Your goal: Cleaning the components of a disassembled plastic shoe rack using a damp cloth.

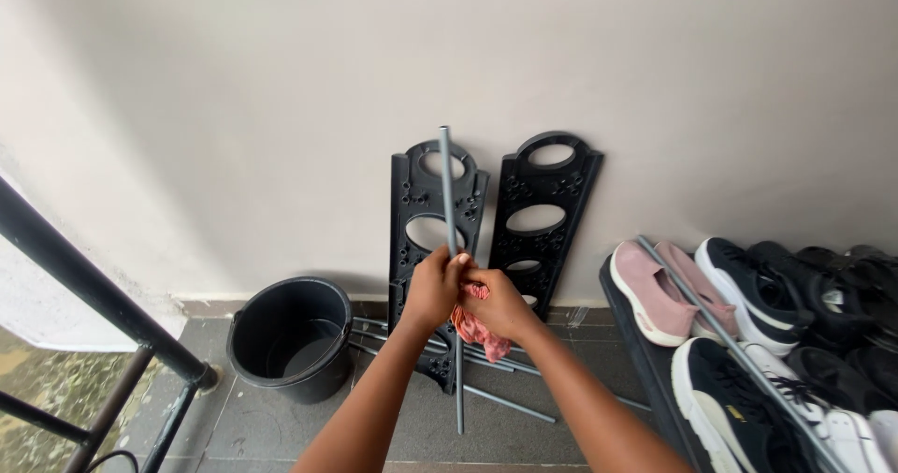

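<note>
Grey rod (451, 276) held upright in both hands before a pale plaster wall (234, 108), over a dark tiled floor (271, 426).

Left hand (432, 291) wrapped tight around the rod near its middle; right hand (500, 306) closed on a pink cloth (479, 334) pressed against the same rod, cloth tail hanging below the fist. Behind, leaning on the wall, two black plastic side panels (543, 213) with oval cut-outs, standing side by side. On the tiles at their foot, more grey rods (510, 403) lying loose, just beside a black bucket (290, 337). At right, pink, black and white shoes (655, 295) in rows on a dark low shelf (645, 370), another rod lying across them. At left, a black metal railing (84, 291) slanting down, weathered ground beyond it.
</note>
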